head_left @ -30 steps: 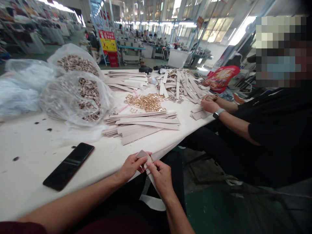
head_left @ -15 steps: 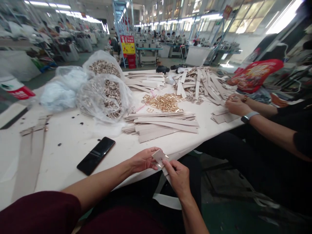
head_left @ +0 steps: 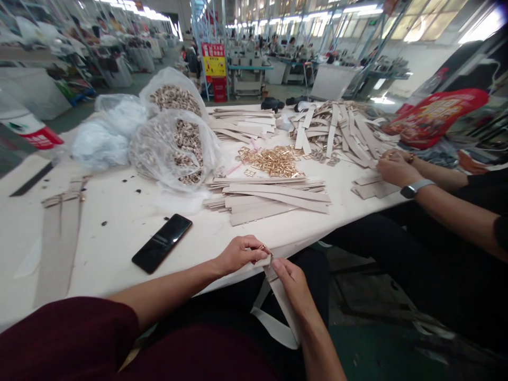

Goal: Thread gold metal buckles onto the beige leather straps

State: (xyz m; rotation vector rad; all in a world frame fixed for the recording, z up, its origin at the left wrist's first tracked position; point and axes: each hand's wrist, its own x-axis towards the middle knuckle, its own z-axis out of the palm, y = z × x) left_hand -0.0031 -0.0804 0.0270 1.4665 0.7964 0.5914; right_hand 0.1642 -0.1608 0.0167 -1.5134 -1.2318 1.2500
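My left hand point(head_left: 237, 255) pinches a small gold buckle point(head_left: 265, 248) between thumb and fingers, just off the table's front edge. A beige strap point(head_left: 283, 300) runs up to this buckle, its upper end at my left fingertips. Closed around the strap just below the buckle is my right hand point(head_left: 294, 286), thumb on top. The strap's lower part hangs over my lap. Whether its end passes through the buckle is hidden by my fingers. Beyond my hands lies a stack of beige straps point(head_left: 273, 201), with a heap of gold buckles point(head_left: 275, 160) behind it.
A black phone point(head_left: 162, 243) lies left of my hands. Clear bags point(head_left: 159, 151) of small beige loops stand behind it. More straps point(head_left: 341, 127) are piled at the back right. At right, a co-worker's hands point(head_left: 397, 168) work near some strap pieces point(head_left: 369, 188).
My left fingers have closed from a loose hold onto the buckle. The strap's end has turned over, and more of its length shows below my right hand. The camera view has shifted slightly.
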